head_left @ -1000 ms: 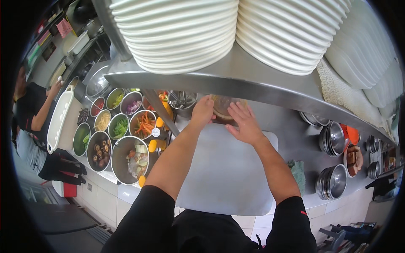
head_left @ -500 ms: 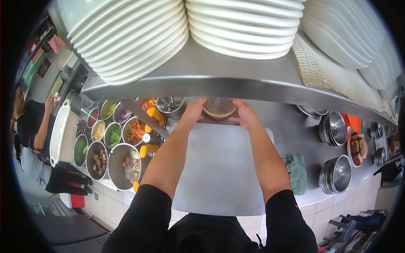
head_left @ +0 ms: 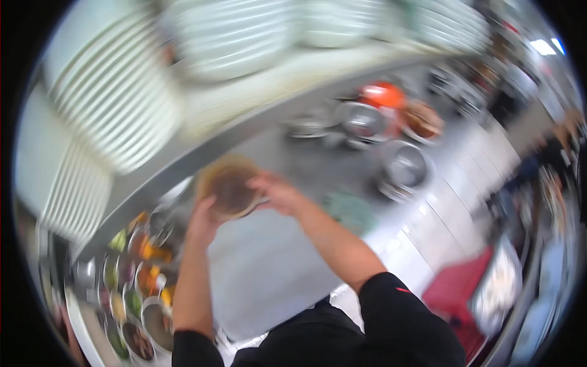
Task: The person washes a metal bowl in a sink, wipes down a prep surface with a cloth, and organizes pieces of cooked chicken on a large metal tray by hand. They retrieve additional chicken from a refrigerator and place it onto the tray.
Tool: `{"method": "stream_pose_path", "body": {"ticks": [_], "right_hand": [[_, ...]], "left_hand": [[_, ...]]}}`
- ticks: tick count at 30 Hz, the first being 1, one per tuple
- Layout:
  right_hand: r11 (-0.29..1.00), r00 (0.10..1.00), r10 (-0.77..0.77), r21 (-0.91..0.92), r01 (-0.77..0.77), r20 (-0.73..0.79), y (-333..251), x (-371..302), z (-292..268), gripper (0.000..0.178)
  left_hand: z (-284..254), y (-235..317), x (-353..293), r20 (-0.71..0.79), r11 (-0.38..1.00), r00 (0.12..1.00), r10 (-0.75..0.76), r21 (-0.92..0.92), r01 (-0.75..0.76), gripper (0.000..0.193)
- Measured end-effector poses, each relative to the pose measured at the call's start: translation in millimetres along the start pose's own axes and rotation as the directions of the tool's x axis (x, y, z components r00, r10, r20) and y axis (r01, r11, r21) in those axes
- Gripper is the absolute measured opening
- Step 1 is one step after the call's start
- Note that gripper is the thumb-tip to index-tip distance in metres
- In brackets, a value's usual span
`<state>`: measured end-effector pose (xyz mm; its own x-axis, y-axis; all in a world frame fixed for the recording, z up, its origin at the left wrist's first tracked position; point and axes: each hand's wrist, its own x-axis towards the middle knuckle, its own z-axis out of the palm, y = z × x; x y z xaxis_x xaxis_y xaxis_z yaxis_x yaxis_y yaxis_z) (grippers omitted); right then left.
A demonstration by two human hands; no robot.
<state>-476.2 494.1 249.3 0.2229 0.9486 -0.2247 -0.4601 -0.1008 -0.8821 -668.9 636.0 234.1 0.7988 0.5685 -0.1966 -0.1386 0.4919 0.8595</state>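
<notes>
A round, brown bowl with a tan rim [head_left: 233, 189] is held between my two hands, above the far end of a pale cutting board [head_left: 263, 269]. My left hand [head_left: 205, 219] grips its near left side, fingers curled at the wall. On the opposite side, my right hand [head_left: 276, 192] has its fingers over the rim. Motion smears the picture, so the bowl's contents and exact material are not plain.
Stacked white plates [head_left: 226, 43] crowd the shelf above the counter. Metal pans of cut food [head_left: 137, 336] stand to the left. Rightward are a green cloth [head_left: 350, 211], stacked steel bowls [head_left: 405, 166] and an orange item [head_left: 383, 95]. A red object [head_left: 458, 287] is lower right.
My view has swung to the right. Both hands, still around the bowl, have brought it out from beneath the shelf edge toward me, and more of it shows.
</notes>
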Motion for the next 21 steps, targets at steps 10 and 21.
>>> {"method": "stream_pose_path", "body": {"ticks": [10, 21], "right_hand": [[0.849, 0.613, -0.38, -0.524, -0.067, -0.693, 42.4, -398.1, -18.7, 0.096], [0.103, -0.696, -0.634, 0.855, -0.508, -0.337, 94.5, -941.5, 269.7, 0.051]], "left_hand": [[162.8, -99.4, -74.7, 0.516, 0.918, 0.759, -0.396, 0.251, 0.308, 0.067], [341.8, -288.7, -228.9, 0.773, 0.736, 0.119, -0.623, 0.528, 0.424, 0.071]]}}
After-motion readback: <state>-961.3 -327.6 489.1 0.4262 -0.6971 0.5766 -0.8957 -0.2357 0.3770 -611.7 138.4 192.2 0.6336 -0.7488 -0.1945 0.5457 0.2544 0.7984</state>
